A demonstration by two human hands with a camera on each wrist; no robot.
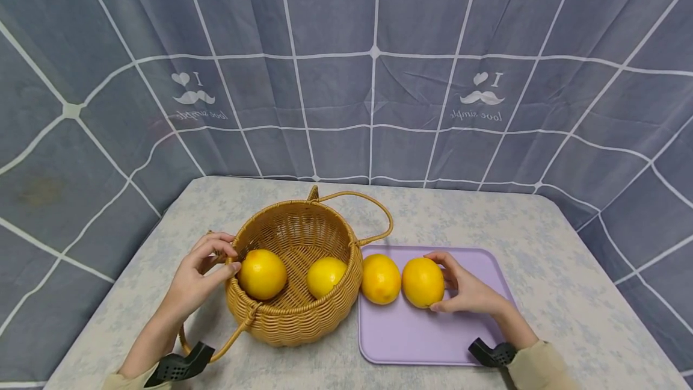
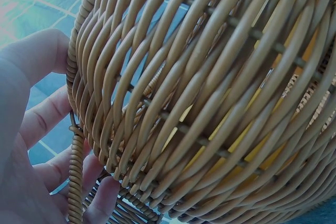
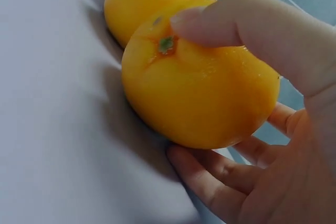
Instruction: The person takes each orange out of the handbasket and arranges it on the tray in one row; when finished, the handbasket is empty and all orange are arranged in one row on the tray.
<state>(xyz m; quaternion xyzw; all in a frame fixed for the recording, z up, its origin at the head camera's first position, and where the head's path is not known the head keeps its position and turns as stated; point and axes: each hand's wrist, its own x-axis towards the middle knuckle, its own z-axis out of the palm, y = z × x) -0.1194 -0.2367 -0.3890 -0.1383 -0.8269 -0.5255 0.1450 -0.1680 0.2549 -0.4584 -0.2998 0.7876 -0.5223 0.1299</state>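
Note:
A round wicker basket (image 1: 295, 324) stands on the table, tilted a little toward me in the head view, with two yellow-orange oranges (image 1: 262, 274) inside. My left hand (image 1: 203, 266) holds its left rim; the left wrist view shows the thumb and fingers at the rim beside a wrapped handle (image 2: 76, 177). On the purple tray (image 1: 428, 339) my right hand (image 1: 465, 287) grips an orange (image 1: 423, 282), thumb near the green stem end (image 3: 166, 44) and fingers curled round the far side. Another orange (image 1: 381, 279) lies between it and the basket, on the tray.
One basket handle (image 1: 387, 215) sticks out over the table toward the right, the other (image 1: 230, 345) hangs at the front left. A pale patterned cloth covers the table (image 1: 563, 269). Behind it hangs a grey-blue curtain (image 1: 335, 95) with white lines.

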